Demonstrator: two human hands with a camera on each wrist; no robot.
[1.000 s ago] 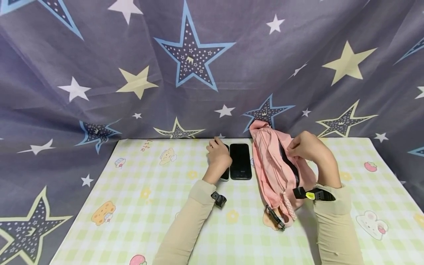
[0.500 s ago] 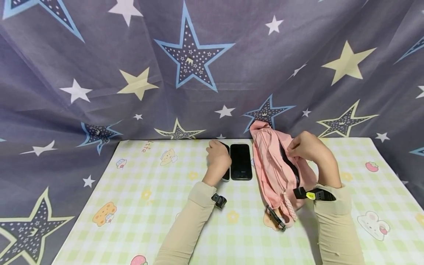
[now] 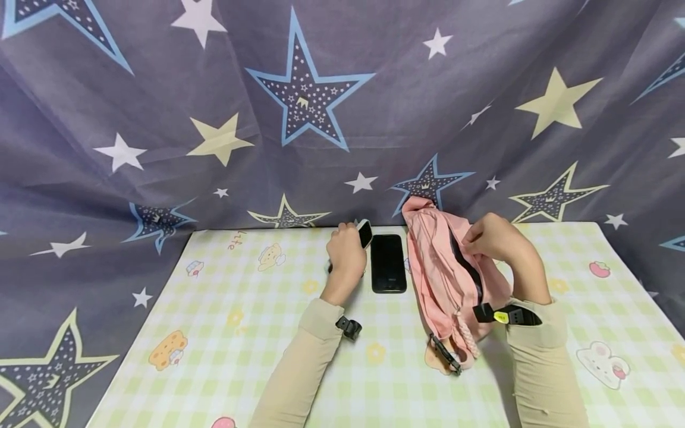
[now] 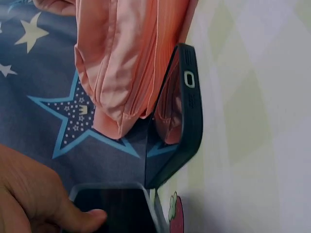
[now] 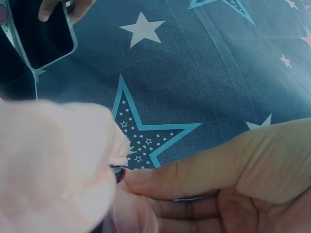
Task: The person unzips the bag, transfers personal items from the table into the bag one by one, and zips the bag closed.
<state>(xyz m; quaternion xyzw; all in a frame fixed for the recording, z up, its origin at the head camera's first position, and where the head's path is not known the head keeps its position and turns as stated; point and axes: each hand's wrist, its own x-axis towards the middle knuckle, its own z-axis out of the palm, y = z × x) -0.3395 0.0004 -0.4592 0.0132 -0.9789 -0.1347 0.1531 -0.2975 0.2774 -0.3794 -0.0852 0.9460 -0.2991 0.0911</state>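
My left hand (image 3: 346, 252) grips a smartphone (image 3: 365, 234) with a pale edge, its thumb lying on the dark screen in the left wrist view. That phone is tilted up off the table, and my hand hides much of it. Just right of it, a second smartphone (image 3: 389, 264) in a black case lies flat, screen up. A pink fabric bag (image 3: 436, 261) with a dark zipped opening stands further right. My right hand (image 3: 497, 241) pinches the bag's right edge beside the opening; the right wrist view shows its thumb (image 5: 141, 178) on the pink cloth.
A black buckle (image 3: 444, 352) and a braided pink cord (image 3: 467, 333) hang at the bag's near end. The table (image 3: 214, 315) wears a green checked cloth. Behind its far edge hangs a grey star-patterned curtain (image 3: 160, 89).
The left hand has lifted the pale-edged phone from lying flat beside the black one; its far end now tips up and left, away from it. The right hand and bag have stayed put.
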